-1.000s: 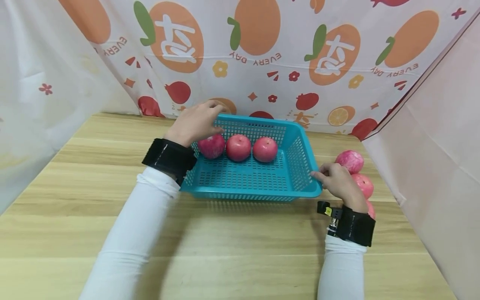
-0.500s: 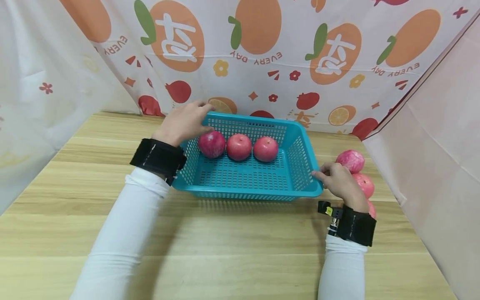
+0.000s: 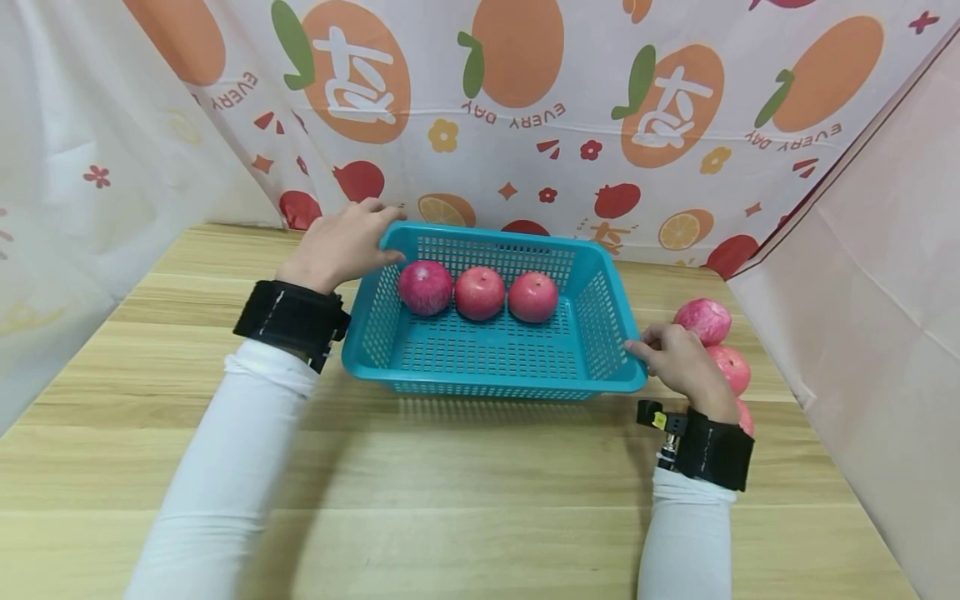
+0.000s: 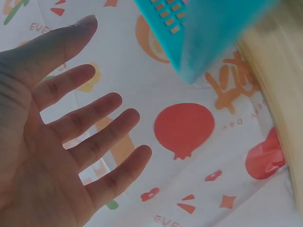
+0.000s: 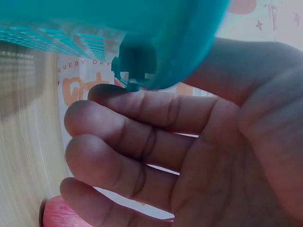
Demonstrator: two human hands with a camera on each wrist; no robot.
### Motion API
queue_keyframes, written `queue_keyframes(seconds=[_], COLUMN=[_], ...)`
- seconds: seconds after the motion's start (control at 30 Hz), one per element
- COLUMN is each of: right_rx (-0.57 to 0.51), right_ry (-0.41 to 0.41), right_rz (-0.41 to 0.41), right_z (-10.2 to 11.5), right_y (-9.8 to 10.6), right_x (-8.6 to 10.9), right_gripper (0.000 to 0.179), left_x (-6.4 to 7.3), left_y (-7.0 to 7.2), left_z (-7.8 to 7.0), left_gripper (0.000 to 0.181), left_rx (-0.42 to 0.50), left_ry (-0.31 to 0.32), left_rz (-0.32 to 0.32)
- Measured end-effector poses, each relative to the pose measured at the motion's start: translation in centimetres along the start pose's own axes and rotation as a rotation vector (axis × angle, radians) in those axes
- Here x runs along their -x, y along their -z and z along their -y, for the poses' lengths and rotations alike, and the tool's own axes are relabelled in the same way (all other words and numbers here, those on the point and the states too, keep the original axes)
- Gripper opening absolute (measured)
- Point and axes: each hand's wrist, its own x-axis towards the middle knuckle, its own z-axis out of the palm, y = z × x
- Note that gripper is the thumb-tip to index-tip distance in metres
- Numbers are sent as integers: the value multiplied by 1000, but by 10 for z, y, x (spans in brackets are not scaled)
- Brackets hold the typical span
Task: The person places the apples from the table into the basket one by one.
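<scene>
A teal plastic basket (image 3: pixel 495 385) with perforated walls is on the table. Three round fruits that look like apples lie in a row inside it: a darker magenta apple (image 3: pixel 425 288), a pink apple (image 3: pixel 480 293) and another pink apple (image 3: pixel 533 297). My left hand (image 3: pixel 341 246) hovers by the basket's far left corner, fingers spread, holding nothing; the left wrist view shows its open palm (image 4: pixel 52 142) apart from the basket. My right hand (image 3: pixel 678 362) pinches the right rim, thumb above. In the right wrist view its fingers (image 5: pixel 142 106) curl under the rim.
To the right of the right hand, a magenta apple (image 3: pixel 703 321), a pink apple (image 3: pixel 731 369) and a third one (image 3: pixel 745 417), partly hidden by the wrist, line the wooden table (image 3: pixel 480 500). A fruit-print curtain (image 3: pixel 517 167) hangs behind the basket.
My left hand has moved left, from above the magenta apple to outside the basket's left corner, uncovering that apple. The right hand stays on the rim.
</scene>
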Motion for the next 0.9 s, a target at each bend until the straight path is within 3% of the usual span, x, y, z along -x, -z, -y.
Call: queue_keyframes(seconds=[0.2,0.4,0.9], right_rx=[-2,-3,12], right_ry=[7,12,7], right_rz=[-1,-1,-2], right_z=[-1,-1,0], right_y=[0,0,0], right_x=[0,0,-1], right_gripper=[31,31,31], left_x=[5,10,25], left_y=[-6,-14,-33], left_z=[10,18,37], left_gripper=[64,59,55], left_rx=[29,41,106], left_ry=[22,0,56], left_rz=[-3,-37,-5])
